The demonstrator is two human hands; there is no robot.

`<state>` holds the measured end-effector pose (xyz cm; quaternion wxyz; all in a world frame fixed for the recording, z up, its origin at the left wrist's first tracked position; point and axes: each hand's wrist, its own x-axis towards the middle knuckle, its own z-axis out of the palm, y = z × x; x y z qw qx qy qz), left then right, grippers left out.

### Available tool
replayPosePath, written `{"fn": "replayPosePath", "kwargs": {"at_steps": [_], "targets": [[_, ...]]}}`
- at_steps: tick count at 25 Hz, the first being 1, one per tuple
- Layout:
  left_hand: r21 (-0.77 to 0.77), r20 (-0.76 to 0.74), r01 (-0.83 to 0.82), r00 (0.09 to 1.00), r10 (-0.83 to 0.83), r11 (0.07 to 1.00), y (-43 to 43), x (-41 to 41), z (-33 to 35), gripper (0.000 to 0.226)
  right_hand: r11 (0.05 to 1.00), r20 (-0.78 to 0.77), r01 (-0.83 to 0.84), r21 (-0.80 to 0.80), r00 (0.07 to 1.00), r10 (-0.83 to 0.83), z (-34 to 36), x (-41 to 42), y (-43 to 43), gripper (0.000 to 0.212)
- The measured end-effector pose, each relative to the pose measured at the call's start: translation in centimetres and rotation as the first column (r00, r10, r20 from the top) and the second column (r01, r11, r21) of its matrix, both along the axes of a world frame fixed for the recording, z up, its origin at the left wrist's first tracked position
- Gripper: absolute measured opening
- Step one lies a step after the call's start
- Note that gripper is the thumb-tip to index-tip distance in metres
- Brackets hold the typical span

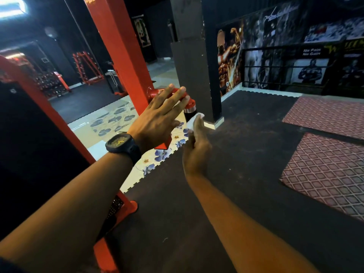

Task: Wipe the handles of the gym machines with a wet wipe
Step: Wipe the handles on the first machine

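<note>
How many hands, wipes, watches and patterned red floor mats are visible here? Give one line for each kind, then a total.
Hands: 2, left hand and right hand
White wipe: 1
Black watch: 1
Patterned red mats: 2, far mat and near mat
Total: 6

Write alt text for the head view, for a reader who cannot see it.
A person's right hand presses a white wet wipe against the dark grip of a red machine handle, while the left hand, fingers spread and a black watch on the wrist, rests on the red bar above. Dark gym flooring and wall posters lie behind.
</note>
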<state>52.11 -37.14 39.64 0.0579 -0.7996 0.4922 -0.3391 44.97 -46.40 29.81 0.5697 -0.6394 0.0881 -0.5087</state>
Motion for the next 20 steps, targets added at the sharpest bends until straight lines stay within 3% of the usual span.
{"fn": "replayPosePath", "kwargs": {"at_steps": [2,6,12,15,17,20], "targets": [[0.036,0.027,0.000,1.000,-0.001,0.999,0.1,0.4,0.2,0.077,1.000,-0.014,-0.017,-0.004,1.000,0.017,0.4,0.4,-0.8,0.046],[0.000,-0.015,-0.006,1.000,0.006,1.000,-0.8,0.1,0.6,0.075,0.967,-0.083,-0.136,0.218,0.984,0.157,1.8,1.5,-2.3,0.042],[-0.067,-0.022,0.038,0.999,-0.039,0.997,-0.9,0.1,0.3,0.072,0.927,-0.084,-0.225,0.302,0.962,0.261,3.0,2.6,-4.7,0.025],[-0.104,-0.015,0.036,0.999,-0.037,0.994,-1.0,-0.1,0.0,0.071,0.994,-0.100,-0.101,0.049,0.989,0.105,0.8,0.8,-3.8,0.035],[-0.109,-0.014,0.029,0.999,-0.031,0.994,-1.1,-0.3,-0.2,0.072,0.987,-0.013,-0.016,-0.158,1.000,0.014,-0.7,0.3,-3.4,0.042],[-0.099,-0.023,0.009,1.000,-0.011,0.995,-1.1,-0.6,-0.1,0.073,0.965,0.074,0.047,-0.258,0.997,-0.029,-1.8,0.8,-3.7,0.038]]}}
